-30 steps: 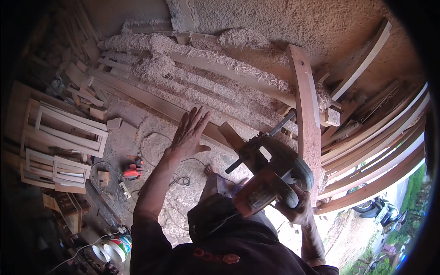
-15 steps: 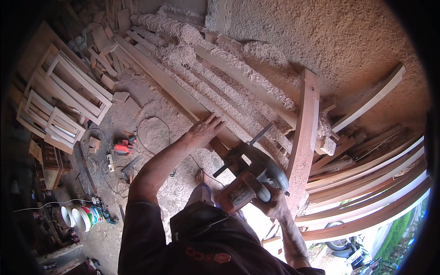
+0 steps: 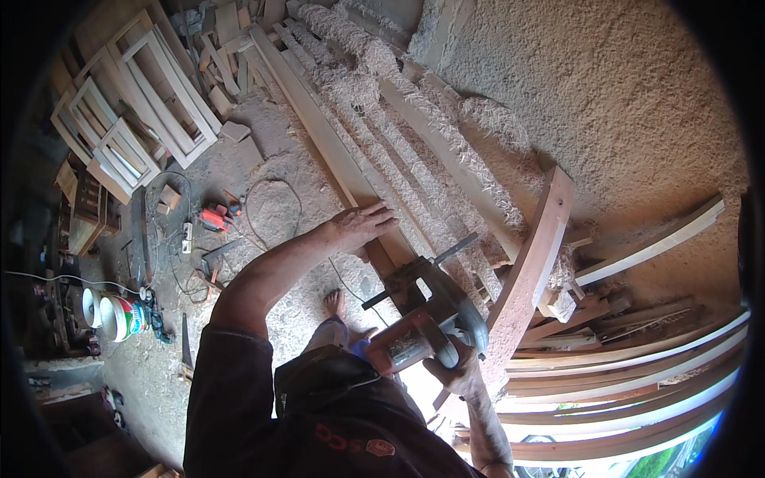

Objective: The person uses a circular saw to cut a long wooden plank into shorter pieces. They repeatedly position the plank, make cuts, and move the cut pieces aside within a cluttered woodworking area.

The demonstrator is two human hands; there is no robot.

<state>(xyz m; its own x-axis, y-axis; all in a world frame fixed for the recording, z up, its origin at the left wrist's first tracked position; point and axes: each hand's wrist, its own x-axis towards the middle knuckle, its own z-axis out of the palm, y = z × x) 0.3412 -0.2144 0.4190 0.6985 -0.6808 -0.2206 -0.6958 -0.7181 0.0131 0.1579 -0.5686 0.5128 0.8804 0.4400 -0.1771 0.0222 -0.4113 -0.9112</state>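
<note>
A long planed board (image 3: 319, 131) runs from the far pile of offcuts toward me. My left hand (image 3: 362, 226) lies on this board with its fingers stretched out, just ahead of a circular saw. The circular saw (image 3: 434, 307) has a grey rounded guard, a reddish motor housing and a dark guide rod crossing its base; it rests on the near end of the board. My right hand (image 3: 460, 371) is wrapped round the saw's rear handle. The blade is hidden beneath the guard. Right of the saw stands a curved pinkish beam (image 3: 532, 247).
Shavings-covered beams (image 3: 446, 151) lie along the rough wall. Curved timbers (image 3: 629, 414) are stacked at right. Wooden frames (image 3: 163, 88) lean at far left. A red power tool (image 3: 215, 217), cords and white buckets (image 3: 119, 317) lie on the floor, near my foot (image 3: 335, 302).
The whole view has turned and shifted, so the board and beams sit further right. My second foot now shows. Both hands and the saw keep nearly the same places on the board.
</note>
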